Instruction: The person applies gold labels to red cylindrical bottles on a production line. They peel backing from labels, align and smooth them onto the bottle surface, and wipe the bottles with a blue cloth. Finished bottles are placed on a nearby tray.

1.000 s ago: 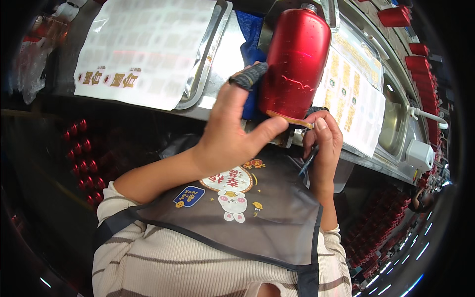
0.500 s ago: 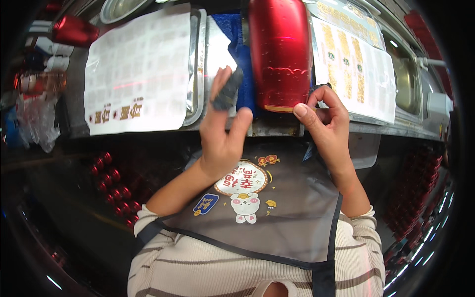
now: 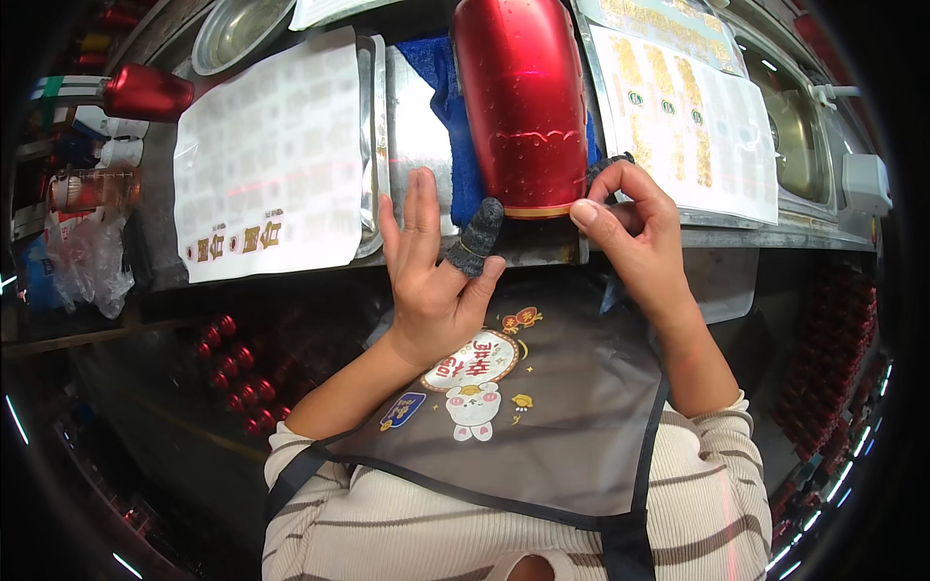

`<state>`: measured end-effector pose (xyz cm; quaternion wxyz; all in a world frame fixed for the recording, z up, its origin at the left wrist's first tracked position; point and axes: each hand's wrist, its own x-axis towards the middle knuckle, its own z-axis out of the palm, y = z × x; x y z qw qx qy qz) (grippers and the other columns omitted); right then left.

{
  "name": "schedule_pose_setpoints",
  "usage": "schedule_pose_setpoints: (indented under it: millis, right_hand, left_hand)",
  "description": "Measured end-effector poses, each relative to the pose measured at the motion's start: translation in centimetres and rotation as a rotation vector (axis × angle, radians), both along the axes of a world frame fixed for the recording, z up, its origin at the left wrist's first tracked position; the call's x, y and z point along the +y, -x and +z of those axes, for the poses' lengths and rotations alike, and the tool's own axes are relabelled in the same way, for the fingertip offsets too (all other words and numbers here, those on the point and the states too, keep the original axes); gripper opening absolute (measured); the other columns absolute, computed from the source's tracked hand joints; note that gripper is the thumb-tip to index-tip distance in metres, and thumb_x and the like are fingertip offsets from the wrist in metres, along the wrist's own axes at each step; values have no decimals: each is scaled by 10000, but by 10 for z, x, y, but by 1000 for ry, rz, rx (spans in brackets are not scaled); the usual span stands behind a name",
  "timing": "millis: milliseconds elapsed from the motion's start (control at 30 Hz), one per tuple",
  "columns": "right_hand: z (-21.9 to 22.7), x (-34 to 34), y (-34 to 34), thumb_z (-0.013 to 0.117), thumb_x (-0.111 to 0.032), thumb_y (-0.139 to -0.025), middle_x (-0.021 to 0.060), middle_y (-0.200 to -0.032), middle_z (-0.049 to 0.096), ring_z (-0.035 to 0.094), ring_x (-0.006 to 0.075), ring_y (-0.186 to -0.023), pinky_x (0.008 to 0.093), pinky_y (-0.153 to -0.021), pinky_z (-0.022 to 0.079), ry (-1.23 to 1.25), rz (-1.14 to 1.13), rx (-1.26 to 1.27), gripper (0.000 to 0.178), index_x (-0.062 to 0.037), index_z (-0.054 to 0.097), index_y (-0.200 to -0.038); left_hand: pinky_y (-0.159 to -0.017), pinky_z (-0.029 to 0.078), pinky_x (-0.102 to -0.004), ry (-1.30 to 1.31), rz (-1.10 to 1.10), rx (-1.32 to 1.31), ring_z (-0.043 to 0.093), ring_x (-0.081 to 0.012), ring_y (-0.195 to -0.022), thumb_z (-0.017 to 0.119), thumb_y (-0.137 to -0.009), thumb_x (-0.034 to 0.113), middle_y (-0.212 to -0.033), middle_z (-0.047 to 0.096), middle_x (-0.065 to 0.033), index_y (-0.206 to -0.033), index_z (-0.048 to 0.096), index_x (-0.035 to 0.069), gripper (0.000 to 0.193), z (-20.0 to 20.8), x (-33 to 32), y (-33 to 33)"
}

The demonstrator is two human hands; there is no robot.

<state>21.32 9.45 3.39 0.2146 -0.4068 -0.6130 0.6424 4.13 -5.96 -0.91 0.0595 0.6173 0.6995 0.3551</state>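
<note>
A shiny red metal bottle (image 3: 523, 107) with a gold rim at its near end lies on a blue cloth (image 3: 426, 63), dotted with small droplets. At that rim's right edge, my right hand (image 3: 635, 218) is closed, thumb and fingers pinching it; a dark cover shows on one finger, partly hidden. My left hand (image 3: 431, 271) is held off the bottle, to its lower left, with nothing in it. Its fingers are stretched out, and a dark grey finger cover (image 3: 475, 240) sits on the index finger.
A white decal sheet (image 3: 271, 145) with a few gold-and-brown marks lies on a metal tray at left. Another sheet with gold designs (image 3: 668, 116) is at right, beside a metal basin (image 3: 804, 145). Another red bottle (image 3: 147, 92) stands out at far left. Several red pieces (image 3: 237, 373) are below.
My left hand has come down and away from beside the bottle, its fingers now spread upward. The right hand stays at the rim. The whole view has shifted slightly.
</note>
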Motion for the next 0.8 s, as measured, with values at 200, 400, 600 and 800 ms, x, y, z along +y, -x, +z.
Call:
schedule_pose_setpoints:
  millis: [200, 400, 600, 800]
  right_hand:
    - [-6, 9, -10, 712, -83, -888, -6, -888, 540, 444, -12, -626, 171, -549, 347, 31, 52, 28, 139, -10, 599, -855]
    - [-10, 11, -12, 687, -68, -896, -39, -829, 531, 428, -20, -618, 170, -543, 321, 38, 78, 62, 110, -20, 595, -861]
    - [-13, 11, -7, 677, -54, -884, -86, -749, 501, 388, -36, -595, 160, -524, 273, -37, 84, 36, 98, -30, 583, -898]
    - [-9, 12, -10, 708, -63, -851, -40, -864, 521, 418, -18, -607, 161, -541, 295, -174, 136, -31, 88, -20, 635, -872]
  left_hand:
    - [-1119, 135, -684, -13, -92, 207, 288, -536, -1440, 793, -759, 185, -1546, 283, -370, -1051, 755, 71, 315, 21, 10, 11]
    - [-1113, 180, -675, -40, -184, 361, 368, -516, -1402, 837, -649, 146, -1551, 288, -355, -1118, 748, 158, 478, 40, 27, 16]
    - [-1099, 214, -683, -115, -222, 448, 425, -509, -1364, 807, -662, 150, -1498, 430, -298, -958, 750, 149, 301, 50, 52, 5]
    - [-1094, 300, -640, -214, -162, 372, 433, -436, -1393, 819, -687, 111, -1483, 497, -211, -1157, 739, 133, 477, 31, 65, 12]
